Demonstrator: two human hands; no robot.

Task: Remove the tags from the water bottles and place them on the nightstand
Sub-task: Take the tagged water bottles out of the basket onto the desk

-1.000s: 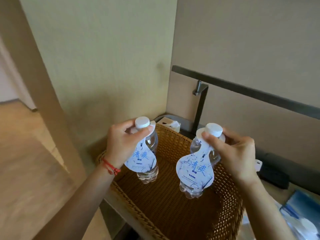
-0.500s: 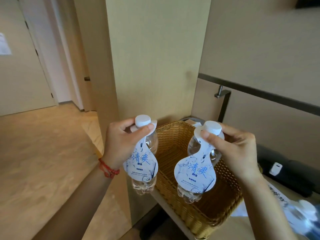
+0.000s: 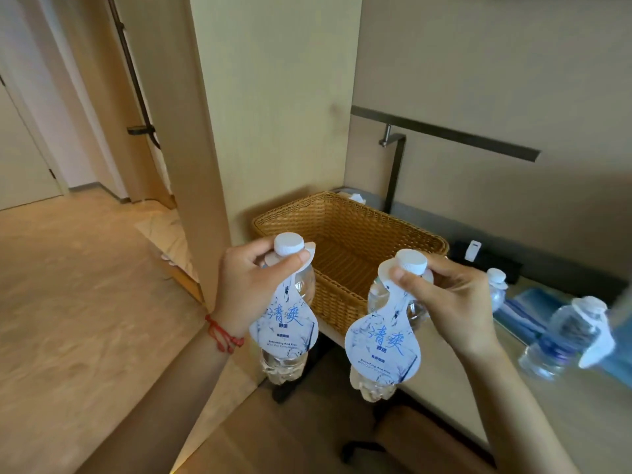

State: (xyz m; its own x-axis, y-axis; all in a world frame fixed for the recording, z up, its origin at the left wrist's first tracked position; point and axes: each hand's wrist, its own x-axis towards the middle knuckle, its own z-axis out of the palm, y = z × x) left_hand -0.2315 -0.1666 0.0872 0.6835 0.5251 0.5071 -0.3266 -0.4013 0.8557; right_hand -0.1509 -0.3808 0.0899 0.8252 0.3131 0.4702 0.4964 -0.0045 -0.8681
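— Left hand [image 3: 248, 285]?
— Curled round the neck of a water bottle [image 3: 285, 357], thumb and fingers pinching just under the white cap; bottle upright, held in the air at seven o'clock from the wicker basket [image 3: 349, 230]. Paper tag [image 3: 284, 323] hanging from the neck, covering most of the front.
— Right hand [image 3: 451, 302]?
— Same sort of grip on a second bottle [image 3: 372, 388], fingers closed round the neck below the cap, second tag [image 3: 381, 350] looped on and hanging. At six o'clock from the basket, just off the desk edge.
— Anything else nearby?
— At three o'clock from the right hand, two more tagged bottles [image 3: 561, 340] standing on the desk [image 3: 564, 405], blurred.
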